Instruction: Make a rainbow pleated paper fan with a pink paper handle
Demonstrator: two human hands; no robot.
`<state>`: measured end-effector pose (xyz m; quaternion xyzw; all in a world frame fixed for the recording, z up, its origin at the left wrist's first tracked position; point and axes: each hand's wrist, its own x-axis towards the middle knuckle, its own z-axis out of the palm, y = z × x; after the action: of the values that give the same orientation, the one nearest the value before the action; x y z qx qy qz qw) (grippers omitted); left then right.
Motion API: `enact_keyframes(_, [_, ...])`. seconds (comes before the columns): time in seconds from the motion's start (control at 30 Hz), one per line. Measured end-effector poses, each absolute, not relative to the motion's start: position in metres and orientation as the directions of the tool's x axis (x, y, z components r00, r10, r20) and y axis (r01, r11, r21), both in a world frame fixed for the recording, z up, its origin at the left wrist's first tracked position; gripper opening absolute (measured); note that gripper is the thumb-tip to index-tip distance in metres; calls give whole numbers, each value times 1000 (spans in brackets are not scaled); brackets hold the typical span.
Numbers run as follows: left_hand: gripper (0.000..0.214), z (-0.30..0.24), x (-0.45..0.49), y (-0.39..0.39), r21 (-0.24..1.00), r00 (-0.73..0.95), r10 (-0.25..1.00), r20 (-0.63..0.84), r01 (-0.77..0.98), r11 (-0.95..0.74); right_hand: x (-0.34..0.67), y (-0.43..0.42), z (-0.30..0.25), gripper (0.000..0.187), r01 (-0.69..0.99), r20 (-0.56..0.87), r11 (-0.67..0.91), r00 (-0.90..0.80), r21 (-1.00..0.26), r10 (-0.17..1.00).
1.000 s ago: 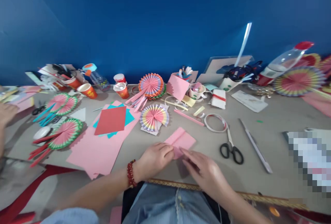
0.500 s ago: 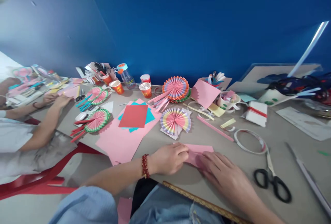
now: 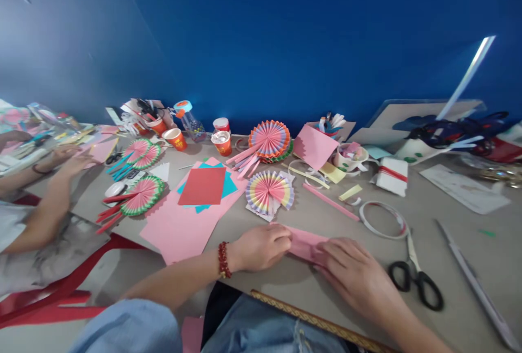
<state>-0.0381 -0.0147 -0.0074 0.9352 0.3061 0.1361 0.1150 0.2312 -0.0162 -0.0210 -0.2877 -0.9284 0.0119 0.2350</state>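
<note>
A folded pink paper (image 3: 305,243) lies on the grey table (image 3: 338,309) right in front of me. My left hand (image 3: 261,247), with a red bead bracelet at the wrist, pinches the paper's left end with curled fingers. My right hand (image 3: 356,277) lies over the paper's right end, fingers pressed down on it. Most of the paper's near edge is hidden under my fingers.
Black-handled scissors (image 3: 418,282) and a long ruler (image 3: 473,282) lie to the right. Pink sheets (image 3: 179,228), a red sheet (image 3: 202,185), paper fans (image 3: 269,190), cups (image 3: 222,143) and a tape ring (image 3: 381,220) fill the far side. Another person's arms (image 3: 49,200) work at left.
My view swung left, bringing the other person at the left into sight. Both my hands stay on the pink paper, which now lies flatter and more folded under my fingers.
</note>
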Motion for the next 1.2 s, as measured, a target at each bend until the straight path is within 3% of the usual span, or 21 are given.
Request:
enact_keyframes(0.1, [19,-8,-45,-20,342,731,633,255,544,-766,237,-18,-19,29,505,398,840,-742,-198,539])
enact_keyframes(0.3, [20,-13,-50,-34,473,566,794,221,650,-595,243,-23,-21,23,566,324,719,-647,-403,691])
enact_keyframes(0.4, [20,-15,-47,-34,483,514,831,213,684,-547,242,-22,-19,20,590,262,615,-576,-523,775])
enact_keyframes(0.53, [12,-19,-44,-31,490,435,875,213,727,-481,235,-19,-15,16,623,205,514,-500,-590,842])
enact_keyframes(0.6, [13,-20,-42,-33,456,407,884,232,757,-468,232,-18,-14,13,635,202,502,-485,-586,851])
enact_keyframes(0.67, [20,-20,-40,-38,346,422,865,273,796,-497,228,-17,-14,12,658,201,501,-479,-563,855])
enact_keyframes(0.8, [34,-15,-34,-59,110,624,727,286,732,-672,227,-18,-17,10,685,180,490,-474,-539,862])
enact_keyframes(0.97, [64,-16,-32,-70,70,739,660,138,657,-751,227,-18,-15,11,676,184,483,-467,-556,865])
enact_keyframes(1.2, [69,-23,-36,-69,74,741,664,104,660,-748,221,-16,-15,10,710,204,497,-461,-499,863])
